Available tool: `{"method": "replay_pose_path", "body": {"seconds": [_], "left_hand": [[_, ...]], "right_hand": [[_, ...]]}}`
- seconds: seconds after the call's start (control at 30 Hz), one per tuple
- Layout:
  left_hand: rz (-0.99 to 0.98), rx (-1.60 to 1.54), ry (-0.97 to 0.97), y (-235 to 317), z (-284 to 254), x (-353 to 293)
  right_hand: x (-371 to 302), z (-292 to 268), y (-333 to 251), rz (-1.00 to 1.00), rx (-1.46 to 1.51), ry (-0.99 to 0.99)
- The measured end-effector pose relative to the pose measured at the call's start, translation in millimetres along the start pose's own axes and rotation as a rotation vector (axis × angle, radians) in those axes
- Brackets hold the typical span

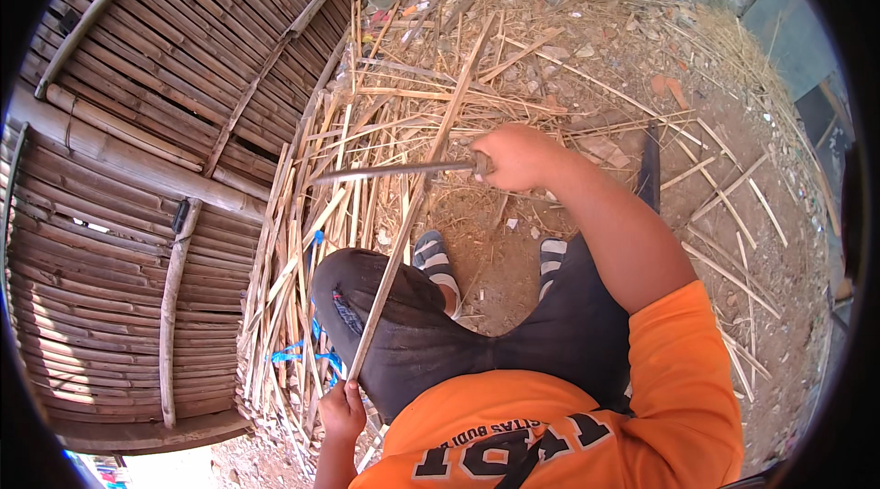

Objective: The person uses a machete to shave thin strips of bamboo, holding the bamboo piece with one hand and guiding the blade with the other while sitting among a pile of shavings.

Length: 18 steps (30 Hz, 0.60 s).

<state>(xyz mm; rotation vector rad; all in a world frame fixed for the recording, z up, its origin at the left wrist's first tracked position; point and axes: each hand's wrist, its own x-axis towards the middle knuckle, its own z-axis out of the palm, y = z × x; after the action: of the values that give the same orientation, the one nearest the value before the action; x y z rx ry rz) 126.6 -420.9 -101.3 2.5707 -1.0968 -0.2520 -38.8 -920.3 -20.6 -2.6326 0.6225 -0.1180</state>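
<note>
"Where is the long, flat, brown bamboo strip [405,241]?"

"It slants up and away from the left hand [342,409], whose fingers pinch its near end. Above and right of that grip, the right hand [520,157] wraps the handle of a long, narrow, grey metal blade [385,171] pointing left across the strip."

"How far along?"

"Partway, I'd judge. The heap of thin, pale bamboo slats [298,251] beyond the left grip looks already split; this strip seems in one piece, its trimming unfinished. Whether the blade touches it, I can't tell."
</note>
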Motion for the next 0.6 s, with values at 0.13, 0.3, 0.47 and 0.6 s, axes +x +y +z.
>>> {"method": "replay_pose_path", "body": {"seconds": [0.13,0.3,0.47,0.6], "left_hand": [[0.004,-0.012,-0.011,2.3,-7.1,0.7],[-0.024,-0.014,-0.054,2.4,-10.0,0.3],[0.030,0.031,0.025,10.8,-5.8,-5.9],[0.013,0.036,0.068,6.3,7.1,-6.4]], "right_hand": [[3.3,-6.2,35.0,0.239,0.142,0.213],[-16.0,1.4,-28.8,-0.060,-0.067,-0.037],[-17.4,-0.1,-46.4,-0.222,-0.195,-0.058],[-1.3,-17.9,34.8,0.156,0.119,0.197]]}}
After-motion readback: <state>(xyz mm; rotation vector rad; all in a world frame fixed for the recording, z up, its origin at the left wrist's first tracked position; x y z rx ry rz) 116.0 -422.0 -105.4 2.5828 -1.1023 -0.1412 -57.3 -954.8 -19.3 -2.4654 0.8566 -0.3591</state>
